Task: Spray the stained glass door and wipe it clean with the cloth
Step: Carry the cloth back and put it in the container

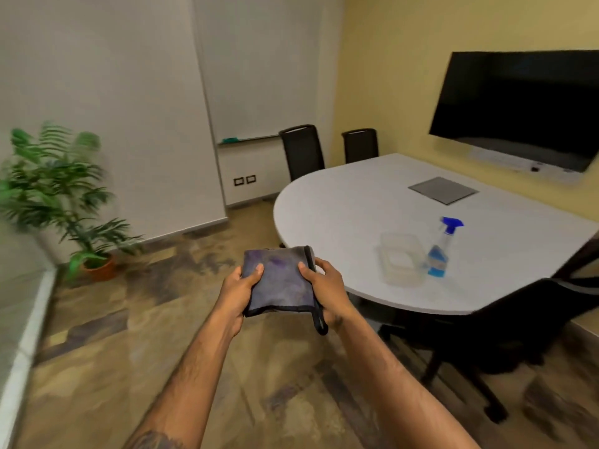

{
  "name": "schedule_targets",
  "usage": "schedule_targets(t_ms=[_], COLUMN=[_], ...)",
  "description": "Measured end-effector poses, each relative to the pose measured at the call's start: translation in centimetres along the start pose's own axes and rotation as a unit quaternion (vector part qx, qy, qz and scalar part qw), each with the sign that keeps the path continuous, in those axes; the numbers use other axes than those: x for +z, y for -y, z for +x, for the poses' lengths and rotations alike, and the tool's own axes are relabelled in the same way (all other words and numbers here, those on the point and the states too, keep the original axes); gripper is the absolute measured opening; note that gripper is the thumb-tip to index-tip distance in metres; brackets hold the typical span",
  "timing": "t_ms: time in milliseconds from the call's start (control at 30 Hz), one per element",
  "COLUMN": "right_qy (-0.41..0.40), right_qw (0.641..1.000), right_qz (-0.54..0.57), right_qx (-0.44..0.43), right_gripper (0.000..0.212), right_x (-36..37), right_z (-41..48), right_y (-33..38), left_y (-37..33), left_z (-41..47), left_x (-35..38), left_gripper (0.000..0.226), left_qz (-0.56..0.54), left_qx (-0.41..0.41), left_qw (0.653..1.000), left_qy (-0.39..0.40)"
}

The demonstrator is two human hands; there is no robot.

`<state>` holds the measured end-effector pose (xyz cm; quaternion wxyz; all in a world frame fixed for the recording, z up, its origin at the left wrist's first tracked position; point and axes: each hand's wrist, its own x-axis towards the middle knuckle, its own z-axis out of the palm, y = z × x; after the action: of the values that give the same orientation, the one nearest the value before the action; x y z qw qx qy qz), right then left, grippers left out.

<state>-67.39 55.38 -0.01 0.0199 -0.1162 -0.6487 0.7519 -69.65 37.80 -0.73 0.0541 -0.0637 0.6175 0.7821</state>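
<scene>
A folded grey cloth (280,280) with purple stains and a black hem is held flat between both hands, in the middle of the head view above the floor. My left hand (238,293) grips its left edge with the thumb on top. My right hand (327,286) grips its right edge, where a black loop hangs down. A clear spray bottle (440,251) with blue liquid and a blue trigger head stands upright on the white table (340,202) to the right of the hands. At the far left edge is a glass panel (16,280) with a white frame.
A clear plastic container (400,259) sits beside the bottle. Black chairs stand at the table's far end (301,150) and near right (505,328). A potted plant (64,196) stands in the left corner. A dark screen (518,105) hangs on the yellow wall.
</scene>
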Motion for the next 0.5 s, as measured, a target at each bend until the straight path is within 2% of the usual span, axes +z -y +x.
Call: schedule_targets(t_ms=[133, 233, 300, 433, 500], right_qy=[-0.045, -0.078, -0.086, -0.105, -0.113], right_qw=[0.999, 0.997, 0.996, 0.994, 0.994], right_qz=[-0.007, -0.015, -0.016, -0.01, -0.004], right_qx=[0.005, -0.001, 0.001, 0.005, 0.008], right_gripper=[0.045, 0.054, 0.056, 0.054, 0.052], right_x=[-5.2, -9.6, -12.3, -17.7, -19.9], right_z=[3.6, 7.2, 9.2, 13.2, 14.8], right_y=[0.3, 1.0, 1.4, 2.3, 2.9], left_y=[1.5, 2.5, 3.2, 4.7, 5.1], left_z=[3.8, 6.7, 8.6, 12.1, 13.5], left_x=[6.0, 11.2, 14.2, 20.2, 22.7], left_gripper=[0.026, 0.019, 0.015, 0.026, 0.024], left_qz=[0.009, 0.015, 0.019, 0.03, 0.037], left_qx=[-0.009, -0.008, -0.006, -0.02, -0.021], left_qw=[1.0, 0.999, 0.998, 0.997, 0.996], left_qy=[0.025, 0.047, 0.058, 0.069, 0.076])
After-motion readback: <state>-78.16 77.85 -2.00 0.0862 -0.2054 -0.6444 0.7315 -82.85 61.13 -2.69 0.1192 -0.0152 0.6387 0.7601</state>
